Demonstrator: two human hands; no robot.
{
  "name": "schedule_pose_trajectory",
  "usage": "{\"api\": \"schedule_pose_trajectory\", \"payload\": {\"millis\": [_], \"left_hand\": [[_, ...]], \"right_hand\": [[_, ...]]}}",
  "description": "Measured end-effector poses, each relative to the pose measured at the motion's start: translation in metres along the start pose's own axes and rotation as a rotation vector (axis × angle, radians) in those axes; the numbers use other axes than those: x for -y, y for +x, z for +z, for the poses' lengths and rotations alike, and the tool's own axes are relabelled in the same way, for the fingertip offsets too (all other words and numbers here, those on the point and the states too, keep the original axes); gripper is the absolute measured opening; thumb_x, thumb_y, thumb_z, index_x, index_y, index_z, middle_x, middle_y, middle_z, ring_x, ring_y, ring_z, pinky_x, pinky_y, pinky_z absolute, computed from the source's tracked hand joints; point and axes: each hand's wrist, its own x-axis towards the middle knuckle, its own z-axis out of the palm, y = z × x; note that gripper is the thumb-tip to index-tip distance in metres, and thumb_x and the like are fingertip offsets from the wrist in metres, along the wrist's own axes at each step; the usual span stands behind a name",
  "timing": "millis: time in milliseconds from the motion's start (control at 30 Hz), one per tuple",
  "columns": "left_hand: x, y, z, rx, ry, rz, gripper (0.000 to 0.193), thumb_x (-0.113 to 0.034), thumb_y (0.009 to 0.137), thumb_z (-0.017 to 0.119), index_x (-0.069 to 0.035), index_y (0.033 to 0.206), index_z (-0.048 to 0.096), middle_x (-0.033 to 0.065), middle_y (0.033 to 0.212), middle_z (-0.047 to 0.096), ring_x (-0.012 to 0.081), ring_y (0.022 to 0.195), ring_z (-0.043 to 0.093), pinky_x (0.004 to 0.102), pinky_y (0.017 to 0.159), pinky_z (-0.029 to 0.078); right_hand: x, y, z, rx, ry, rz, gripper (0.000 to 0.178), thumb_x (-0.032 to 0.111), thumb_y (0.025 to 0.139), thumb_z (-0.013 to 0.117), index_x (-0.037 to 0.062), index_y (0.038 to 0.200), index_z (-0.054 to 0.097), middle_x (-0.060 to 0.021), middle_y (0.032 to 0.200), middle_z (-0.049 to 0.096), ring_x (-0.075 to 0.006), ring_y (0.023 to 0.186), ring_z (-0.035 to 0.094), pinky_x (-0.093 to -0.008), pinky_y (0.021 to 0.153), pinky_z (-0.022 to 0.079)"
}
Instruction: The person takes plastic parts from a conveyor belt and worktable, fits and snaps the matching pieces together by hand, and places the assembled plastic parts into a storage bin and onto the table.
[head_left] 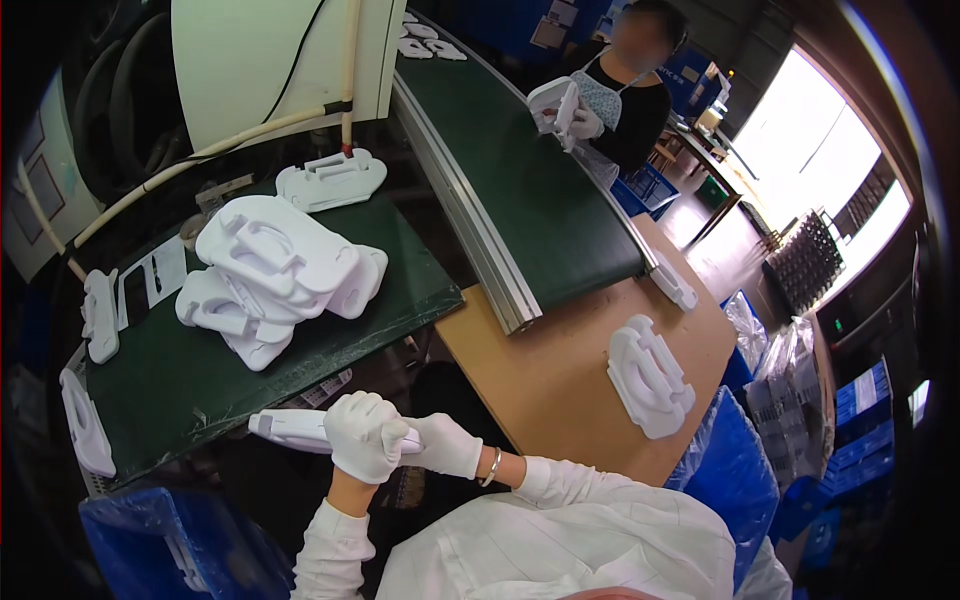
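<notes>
The left hand (365, 437), gloved in white, was closed in a fist around a white moulded part (288, 428). The right hand (449, 447), also gloved, gripped the same part's right end, its fingers partly hidden behind the left. The part was in front of the person's torso, by the near edge of the green counter (400, 240). Its long axis ran left to right, with the free end pointing left and slightly far, and a narrow edge faced up.

On that counter lay a pile of white parts (280, 250), at least four, overlapping too much for a sure count. Three single white parts lay around it: one far (332, 181), one left (101, 316), one at the near left corner (87, 424).

Two more lay on the brown counter (540, 370) to the right, the nearer one (628, 372) slanting from far left to near right. Beyond, beside the green conveyor belt (500, 165), one co-worker (640, 115) held a white piece (545, 98); several others lay on the belt's far end.
</notes>
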Motion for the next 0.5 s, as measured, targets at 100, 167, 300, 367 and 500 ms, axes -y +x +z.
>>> {"api": "schedule_pose_trajectory", "payload": {"millis": [100, 167, 300, 367, 500], "left_hand": [[0.007, -0.004, 0.008, -0.057, -0.016, -0.004, 0.036, -0.032, 0.088, 0.053, -0.013, 0.059, 0.046, 0.0046, 0.058, 0.044, 0.0260, 0.054, 0.046, 0.0367, 0.051, 0.035], [0.004, -0.006, 0.008, -0.074, -0.012, -0.031, 0.034, -0.031, 0.087, 0.054, -0.014, 0.059, 0.046, 0.0044, 0.058, 0.044, 0.0257, 0.054, 0.046, 0.0365, 0.050, 0.034], [0.006, -0.009, 0.007, -0.068, 0.004, -0.016, 0.043, -0.029, 0.095, 0.042, -0.009, 0.057, 0.047, 0.0057, 0.056, 0.049, 0.0277, 0.053, 0.049, 0.0374, 0.052, 0.037], [0.010, -0.015, 0.007, -0.048, 0.009, -0.048, 0.039, -0.026, 0.093, 0.045, -0.010, 0.057, 0.047, 0.0060, 0.056, 0.049, 0.0277, 0.053, 0.049, 0.0377, 0.052, 0.037], [0.009, -0.009, 0.015, -0.111, -0.010, 0.000, 0.019, -0.019, 0.070, 0.057, -0.014, 0.058, 0.044, 0.0030, 0.058, 0.044, 0.0247, 0.053, 0.046, 0.0346, 0.050, 0.034]], "right_hand": [[0.004, 0.003, -0.003, 0.044, -0.025, 0.061, 0.036, 0.034, 0.079, 0.075, 0.0100, 0.102, 0.062, -0.0140, 0.083, 0.068, -0.0339, 0.078, 0.066, -0.0389, 0.070, 0.052], [0.002, 0.001, 0.000, 0.038, -0.017, 0.089, 0.037, 0.036, 0.078, 0.075, 0.0098, 0.101, 0.061, -0.0138, 0.083, 0.068, -0.0349, 0.078, 0.066, -0.0397, 0.070, 0.053], [0.003, -0.001, 0.007, 0.039, -0.074, 0.086, 0.037, 0.036, 0.078, 0.075, 0.0099, 0.100, 0.061, -0.0137, 0.082, 0.068, -0.0348, 0.077, 0.066, -0.0400, 0.070, 0.053], [0.002, 0.001, 0.006, 0.045, -0.059, 0.065, 0.036, 0.035, 0.078, 0.075, 0.0100, 0.100, 0.061, -0.0136, 0.082, 0.068, -0.0345, 0.077, 0.067, -0.0400, 0.069, 0.053], [0.001, -0.001, 0.002, 0.001, -0.017, 0.076, 0.037, 0.035, 0.078, 0.075, 0.0094, 0.100, 0.061, -0.0133, 0.082, 0.068, -0.0343, 0.077, 0.067, -0.0397, 0.069, 0.053]]}}
